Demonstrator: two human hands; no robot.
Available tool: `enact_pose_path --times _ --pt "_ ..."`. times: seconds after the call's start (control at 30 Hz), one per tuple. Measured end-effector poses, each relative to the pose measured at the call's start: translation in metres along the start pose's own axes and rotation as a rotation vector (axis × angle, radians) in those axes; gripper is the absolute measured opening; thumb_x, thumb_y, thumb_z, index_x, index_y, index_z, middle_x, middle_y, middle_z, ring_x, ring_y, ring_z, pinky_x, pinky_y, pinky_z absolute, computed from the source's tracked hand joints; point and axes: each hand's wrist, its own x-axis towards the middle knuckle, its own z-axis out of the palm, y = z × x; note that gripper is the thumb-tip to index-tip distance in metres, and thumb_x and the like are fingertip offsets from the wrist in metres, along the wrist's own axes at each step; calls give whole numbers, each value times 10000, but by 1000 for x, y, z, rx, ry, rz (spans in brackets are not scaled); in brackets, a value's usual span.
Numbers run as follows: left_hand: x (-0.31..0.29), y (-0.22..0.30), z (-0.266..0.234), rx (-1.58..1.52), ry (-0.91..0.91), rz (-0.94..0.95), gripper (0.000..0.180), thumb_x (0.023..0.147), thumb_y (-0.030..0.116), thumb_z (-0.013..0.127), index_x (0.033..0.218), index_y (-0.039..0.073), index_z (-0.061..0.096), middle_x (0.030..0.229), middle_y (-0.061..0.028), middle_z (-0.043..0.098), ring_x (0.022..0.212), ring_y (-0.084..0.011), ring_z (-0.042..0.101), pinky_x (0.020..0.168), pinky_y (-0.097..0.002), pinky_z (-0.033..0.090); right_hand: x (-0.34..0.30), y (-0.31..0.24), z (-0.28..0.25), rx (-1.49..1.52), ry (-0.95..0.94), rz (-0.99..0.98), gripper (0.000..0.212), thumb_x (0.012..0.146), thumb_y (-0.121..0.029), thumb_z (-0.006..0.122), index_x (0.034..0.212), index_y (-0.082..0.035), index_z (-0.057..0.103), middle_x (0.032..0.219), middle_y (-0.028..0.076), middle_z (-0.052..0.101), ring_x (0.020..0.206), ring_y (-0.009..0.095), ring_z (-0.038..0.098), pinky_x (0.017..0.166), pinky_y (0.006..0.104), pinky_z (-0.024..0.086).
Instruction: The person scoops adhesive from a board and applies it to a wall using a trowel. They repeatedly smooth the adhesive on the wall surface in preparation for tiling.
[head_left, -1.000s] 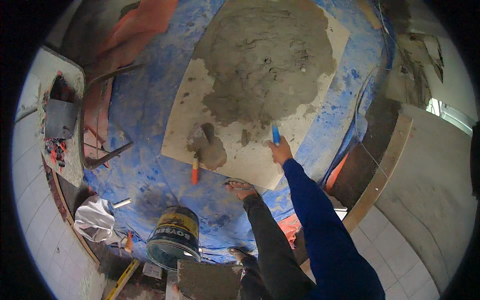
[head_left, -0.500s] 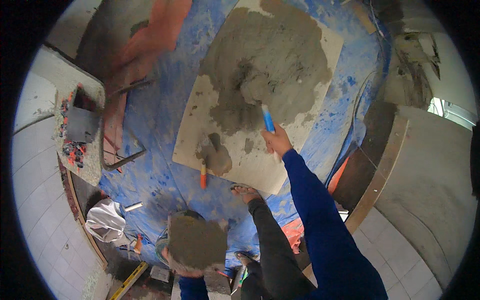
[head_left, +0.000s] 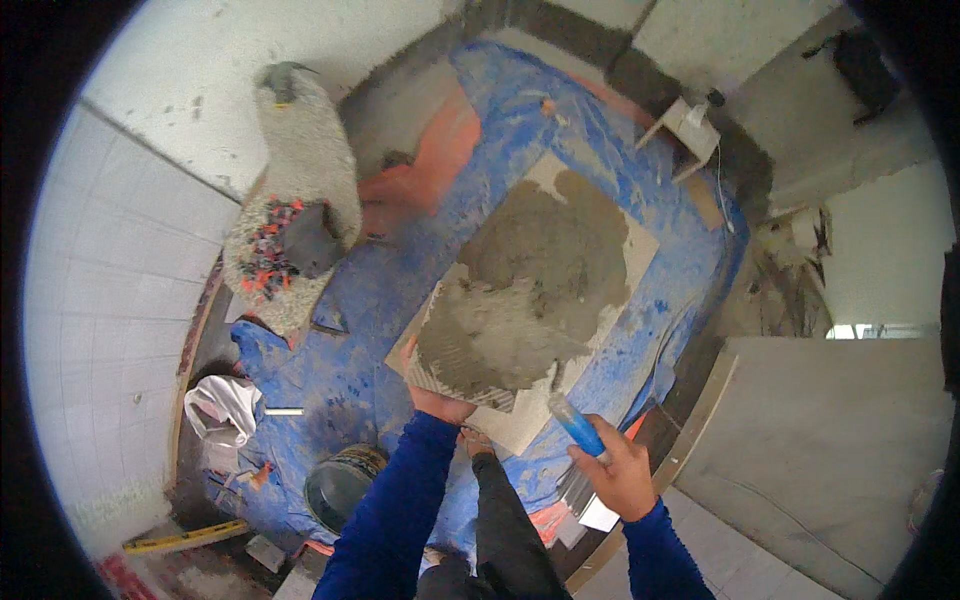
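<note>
My left hand [head_left: 435, 402] is closed on the near-left edge of a tile [head_left: 470, 350] coated with grey mortar, ridged along its left side. The tile is held up over a large pale board [head_left: 645, 250], where more wet mortar [head_left: 575, 225] is spread. In my right hand [head_left: 618, 470] is a trowel [head_left: 578, 428] with a blue handle, fingers wrapped round it. Its metal neck points to the tile's near-right edge, and I cannot make out the blade against the mortar. One bare foot [head_left: 476, 440] shows at the board's near edge.
Blue sheeting [head_left: 370, 390] covers the floor around the board. A dark bucket [head_left: 335, 495] stands left of my legs, near a white bag [head_left: 222, 408] and a yellow level [head_left: 185, 538]. A speckled ledge [head_left: 335, 190] holds small red and black pieces. A small stool [head_left: 690, 135] stands far right.
My left hand has lifted the tile from beside the bucket up over the board. My right hand has drawn the trowel back from the board's mortar toward me. The view has shifted.
</note>
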Motion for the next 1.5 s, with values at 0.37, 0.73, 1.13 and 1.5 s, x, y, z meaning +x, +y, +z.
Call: enact_pose_path --times 0.37,0.73,1.13,1.5 --pt "-289 42 99 -243 -543 -39 697 1025 596 467 1531 125 562 1536 -132 601 1384 -382 571 1186 -594 405 -88 -222 -121 -669 -117 -775 552 825 -271 854 1346 -156 710 785 58 640 654 251 667 555 404 537" --pt "-733 20 80 -58 -475 198 743 1048 603 411 1598 109 486 1617 -181 515 1444 -442 524 1211 -668 363 -292 -387 -41 -445 -35 -1492 590 796 -291 820 1366 -168 728 877 38 633 731 237 634 645 387 515" --pt "-955 -32 2 -89 -479 650 768 1021 614 445 1593 104 508 1612 -195 524 1453 -432 523 1222 -632 364 -367 -471 249 26 -644 -1838 465 707 -78 799 1155 -54 676 1101 179 694 1063 418 672 940 497 551" --pt "-843 -80 34 -237 -437 1544 766 997 639 520 1548 108 548 1541 -175 591 1347 -423 584 1121 -691 417 -307 -581 358 196 -1194 -2198 549 715 21 760 1234 -67 603 1003 173 600 962 431 594 840 508 475"
